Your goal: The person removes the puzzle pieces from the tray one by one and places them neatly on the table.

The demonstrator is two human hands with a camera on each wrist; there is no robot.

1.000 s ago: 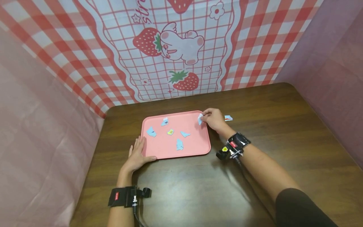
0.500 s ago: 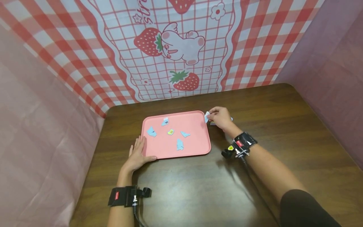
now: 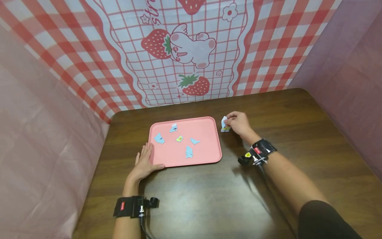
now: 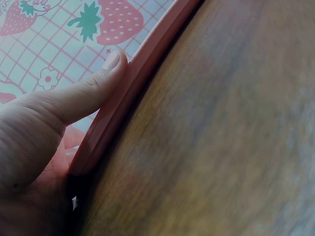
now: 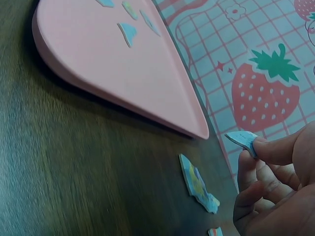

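Note:
In the head view my left hand point(image 3: 144, 166) rests at the near left corner of a pink tray point(image 3: 206, 159), fingers along its left side. Its thumb lies straight over the rim in the left wrist view. Beyond the tray's right edge, my right hand point(image 3: 239, 124) pinches a flat, irregular light-blue puzzle piece point(image 5: 240, 138) between thumb and fingers. A blue-and-yellow puzzle piece point(image 5: 196, 184) lies on the table just below it. On the tray are several loose pieces, among them a small yellow piece point(image 3: 179, 139) and a pale-blue piece point(image 3: 189, 152).
Part of a piece with red print point(image 5: 215, 231) shows at the bottom of the right wrist view. Behind the wooden table point(image 3: 191, 196) hangs a red-and-white strawberry cloth point(image 3: 191, 49). A cable point(image 3: 277, 202) trails from the right wrist camera.
My right hand has lifted the light-blue piece off the tray's far right corner and carried it right, past the rim, over the table. My left hand stays in place.

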